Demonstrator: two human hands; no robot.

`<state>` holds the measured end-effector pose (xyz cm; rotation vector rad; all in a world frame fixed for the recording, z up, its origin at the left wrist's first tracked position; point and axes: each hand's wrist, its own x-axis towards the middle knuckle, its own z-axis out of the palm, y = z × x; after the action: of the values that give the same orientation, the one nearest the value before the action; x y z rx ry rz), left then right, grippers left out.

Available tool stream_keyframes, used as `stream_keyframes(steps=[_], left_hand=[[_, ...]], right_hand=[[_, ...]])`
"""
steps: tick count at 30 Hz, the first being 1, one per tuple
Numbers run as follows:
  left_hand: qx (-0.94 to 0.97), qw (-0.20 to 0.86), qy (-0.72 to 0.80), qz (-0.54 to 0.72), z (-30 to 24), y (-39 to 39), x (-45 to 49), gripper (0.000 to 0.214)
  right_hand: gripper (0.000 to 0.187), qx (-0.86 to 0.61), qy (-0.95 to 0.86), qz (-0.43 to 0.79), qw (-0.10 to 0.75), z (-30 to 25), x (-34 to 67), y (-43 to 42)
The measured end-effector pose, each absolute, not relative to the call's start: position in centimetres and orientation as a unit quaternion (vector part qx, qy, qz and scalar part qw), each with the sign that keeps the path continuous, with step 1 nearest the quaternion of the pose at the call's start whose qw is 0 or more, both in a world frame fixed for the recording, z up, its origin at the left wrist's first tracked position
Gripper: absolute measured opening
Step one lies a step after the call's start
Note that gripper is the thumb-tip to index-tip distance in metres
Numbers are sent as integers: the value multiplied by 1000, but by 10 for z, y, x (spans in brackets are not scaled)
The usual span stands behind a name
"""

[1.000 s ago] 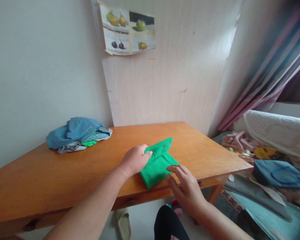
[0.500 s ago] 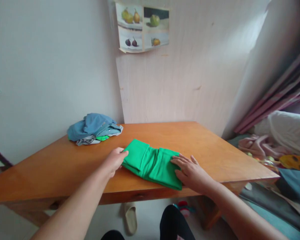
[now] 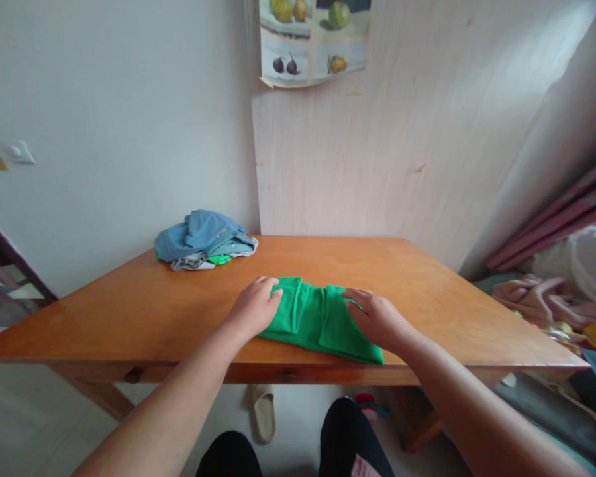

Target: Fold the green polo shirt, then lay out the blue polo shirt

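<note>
Looks partway through the folding of a green cloth, to judge by the shape. Lies on the wooden table, close to the front edge, as a long, low bundle. Has 2 ends already turned in: a left flap and a right flap, with a lower strip between, slightly creased beside the left flap. Seems done with those 2 turns; leaves the middle strip uncovered and the flaps apart. Curves the left hand over the left end, with thumb bent above the cloth and a little apart from the fingertips; cannot tell from here if pinching or merely resting, with the underside hidden. Lays the right hand on the right flap, with fingers reaching out over the cloth, thumb apart, clamping nothing. Leaves a crumpled clothes heap towards the back left of the table, blue uppermost, with grey and bright green below, seemingly unfolded and well apart from both hands
</note>
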<state>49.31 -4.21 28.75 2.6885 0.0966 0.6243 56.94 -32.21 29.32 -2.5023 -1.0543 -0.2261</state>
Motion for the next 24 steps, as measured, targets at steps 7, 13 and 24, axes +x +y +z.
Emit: stream_keyframes(steps=[7, 13, 24], left_hand=[[985, 144, -24, 96, 271, -70, 509, 59], [987, 145, -42, 49, 259, -65, 503, 69], [901, 389, 22, 191, 282, -16, 470, 46]], right_hand=[[49, -910, -381, -64, 151, 269, 555, -280], [55, -914, -386, -58, 113, 261, 550, -281], [51, -905, -397, -58, 138, 270, 557, -283]])
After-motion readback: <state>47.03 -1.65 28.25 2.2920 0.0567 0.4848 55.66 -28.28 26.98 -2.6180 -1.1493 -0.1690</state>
